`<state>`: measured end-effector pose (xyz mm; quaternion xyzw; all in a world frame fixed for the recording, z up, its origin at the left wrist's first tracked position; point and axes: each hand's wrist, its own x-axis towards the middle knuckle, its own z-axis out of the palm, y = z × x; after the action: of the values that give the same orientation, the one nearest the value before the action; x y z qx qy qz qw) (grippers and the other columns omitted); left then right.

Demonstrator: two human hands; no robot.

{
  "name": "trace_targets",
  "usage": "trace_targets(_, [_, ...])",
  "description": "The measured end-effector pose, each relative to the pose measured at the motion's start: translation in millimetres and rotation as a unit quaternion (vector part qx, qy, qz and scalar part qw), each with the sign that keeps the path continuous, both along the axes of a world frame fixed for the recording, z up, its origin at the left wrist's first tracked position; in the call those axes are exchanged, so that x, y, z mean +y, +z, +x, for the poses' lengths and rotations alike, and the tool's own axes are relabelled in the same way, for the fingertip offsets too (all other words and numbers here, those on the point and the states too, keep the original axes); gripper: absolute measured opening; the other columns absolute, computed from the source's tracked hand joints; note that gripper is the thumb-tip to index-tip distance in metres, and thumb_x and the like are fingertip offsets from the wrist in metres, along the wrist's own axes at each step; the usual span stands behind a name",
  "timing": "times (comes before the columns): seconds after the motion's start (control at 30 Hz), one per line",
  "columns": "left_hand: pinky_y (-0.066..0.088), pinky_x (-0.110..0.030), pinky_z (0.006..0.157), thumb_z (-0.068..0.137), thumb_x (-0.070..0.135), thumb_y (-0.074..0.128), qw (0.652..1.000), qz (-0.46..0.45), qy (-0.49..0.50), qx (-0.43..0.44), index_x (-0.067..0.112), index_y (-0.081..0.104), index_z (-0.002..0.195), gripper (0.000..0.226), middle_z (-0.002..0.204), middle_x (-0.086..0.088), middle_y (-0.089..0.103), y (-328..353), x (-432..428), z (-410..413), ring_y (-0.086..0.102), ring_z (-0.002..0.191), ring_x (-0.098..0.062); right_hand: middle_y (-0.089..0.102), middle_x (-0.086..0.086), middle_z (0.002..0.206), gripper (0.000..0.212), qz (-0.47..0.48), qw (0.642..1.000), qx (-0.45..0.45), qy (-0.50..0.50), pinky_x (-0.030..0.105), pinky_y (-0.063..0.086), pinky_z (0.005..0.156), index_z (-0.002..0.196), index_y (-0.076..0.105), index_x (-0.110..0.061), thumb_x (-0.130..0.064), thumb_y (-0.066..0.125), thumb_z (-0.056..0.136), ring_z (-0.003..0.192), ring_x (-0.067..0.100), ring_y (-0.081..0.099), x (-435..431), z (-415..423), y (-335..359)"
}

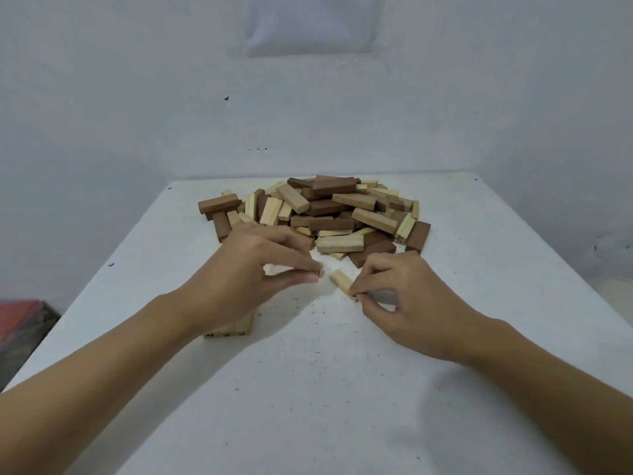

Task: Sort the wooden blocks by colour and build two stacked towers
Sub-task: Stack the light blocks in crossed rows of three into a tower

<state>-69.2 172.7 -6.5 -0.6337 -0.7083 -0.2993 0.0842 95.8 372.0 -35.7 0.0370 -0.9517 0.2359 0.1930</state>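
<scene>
- Object (20,323) with a red top lies beyond the left edge of the surface (308,389), lower down.
- Row of pale blocks (236,329) lies flat, side by side, left of the surface's middle. It is largely hidden under the left wrist and forearm.
- Left hand (260,265) is over the middle of the surface with its thumb and forefinger tips pressed together. Something small and dark shows at the tips, but I cannot tell whether the hand holds a block.
- Pile of wooden blocks (325,210), pale and dark brown mixed, sits at the middle of the far edge, just beyond both hands.
- Pale block (340,281) lies slantwise between the two hands, its far end pointing toward the pile.
- Right hand (404,296) pinches that block's near end between thumb and forefinger, with the other fingers curled, just right of the surface's middle.
</scene>
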Motion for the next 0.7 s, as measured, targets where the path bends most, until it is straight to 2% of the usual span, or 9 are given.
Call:
trace_targets(0.07, [0.042, -0.025, 0.082, 0.09, 0.038, 0.076, 1.0, -0.016, -0.01, 0.02, 0.029, 0.083, 0.099, 0.014, 0.096, 0.018, 0.072, -14, -1, 19, 0.06, 0.085, 0.002, 0.063, -0.018, 0.089, 0.022, -0.001, 1.0, -0.008, 0.001, 0.042, 0.049, 0.076, 0.099, 0.08, -0.024, -0.023, 0.062, 0.088, 0.084, 0.003, 0.06, 3, 3, 0])
trace_targets(0.13, [0.046, -0.032, 0.081, 0.091, 0.041, 0.074, 0.999, -0.032, 0.006, 0.036, 0.033, 0.083, 0.096, 0.013, 0.096, 0.019, 0.071, -29, 0, 34, 0.06, 0.085, -0.008, 0.062, -0.017, 0.089, 0.021, 0.0, 1.0, -0.001, 0.001, 0.047, 0.049, 0.076, 0.097, 0.08, -0.023, -0.022, 0.061, 0.088, 0.084, 0.003, 0.06, 4, 5, -1])
trace_targets(0.3, [0.046, -0.016, 0.078, 0.091, 0.045, 0.068, 0.998, -0.053, -0.028, -0.007, 0.025, 0.084, 0.094, 0.025, 0.095, 0.016, 0.074, -18, 2, 33, 0.063, 0.085, 0.004, 0.06, -0.007, 0.089, 0.026, -0.001, 1.0, 0.027, 0.011, 0.028, 0.045, 0.073, 0.116, 0.075, -0.018, -0.012, 0.064, 0.093, 0.083, 0.01, 0.058, 1, 4, -2])
trace_targets(0.37, [0.048, -0.015, 0.08, 0.093, 0.042, 0.068, 0.997, -0.068, -0.033, -0.007, 0.024, 0.083, 0.096, 0.024, 0.097, 0.015, 0.075, -9, -3, 25, 0.066, 0.087, 0.002, 0.055, -0.007, 0.09, 0.032, 0.011, 0.999, 0.029, 0.016, 0.025, 0.042, 0.072, 0.124, 0.071, -0.021, -0.011, 0.065, 0.095, 0.084, 0.01, 0.054, -1, 4, -4])
trace_targets(0.47, [0.05, -0.018, 0.073, 0.093, 0.035, 0.07, 0.997, -0.062, 0.042, -0.011, 0.024, 0.081, 0.095, 0.015, 0.093, 0.015, 0.072, 0, -10, 5, 0.066, 0.084, -0.001, 0.047, -0.007, 0.097, 0.03, 0.04, 0.999, 0.006, 0.023, 0.021, 0.043, 0.066, 0.124, 0.072, -0.025, -0.016, 0.063, 0.096, 0.085, 0.01, 0.05, -4, 3, -8])
trace_targets(0.53, [0.05, -0.023, 0.071, 0.093, 0.033, 0.07, 0.991, -0.067, 0.108, 0.029, 0.024, 0.08, 0.101, 0.017, 0.093, 0.011, 0.066, 1, -12, -12, 0.061, 0.084, -0.005, 0.047, -0.006, 0.101, 0.027, 0.049, 0.999, 0.001, 0.023, 0.019, 0.042, 0.065, 0.12, 0.074, -0.024, -0.018, 0.062, 0.097, 0.084, 0.01, 0.051, -5, 2, -9])
trace_targets(0.6, [0.05, -0.04, 0.078, 0.092, 0.034, 0.07, 0.976, -0.086, 0.155, 0.127, 0.023, 0.08, 0.105, 0.02, 0.094, 0.005, 0.057, -2, -12, -25, 0.055, 0.091, -0.019, 0.049, -0.006, 0.103, 0.026, 0.052, 0.998, 0.003, 0.023, 0.018, 0.041, 0.066, 0.118, 0.075, -0.02, -0.019, 0.06, 0.097, 0.085, 0.009, 0.051, -6, 1, -9])
trace_targets(0.63, [0.047, -0.05, 0.082, 0.092, 0.034, 0.069, 0.966, -0.099, 0.163, 0.176, 0.024, 0.08, 0.104, 0.02, 0.095, 0.002, 0.056, -4, -12, -27, 0.052, 0.094, -0.024, 0.05, -0.006, 0.104, 0.025, 0.052, 0.998, 0.003, 0.025, 0.017, 0.04, 0.067, 0.116, 0.075, -0.018, -0.018, 0.06, 0.096, 0.085, 0.007, 0.049, -6, 1, -9])
trace_targets(0.7, [0.042, -0.055, 0.085, 0.094, 0.034, 0.065, 0.954, -0.113, 0.158, 0.228, 0.023, 0.08, 0.098, 0.019, 0.096, 0.0, 0.056, -9, -11, -27, 0.048, 0.096, -0.026, 0.052, -0.006, 0.105, 0.025, 0.053, 0.998, 0.003, 0.028, 0.015, 0.039, 0.069, 0.113, 0.076, -0.015, -0.014, 0.059, 0.095, 0.085, 0.004, 0.047, -7, 2, -9])
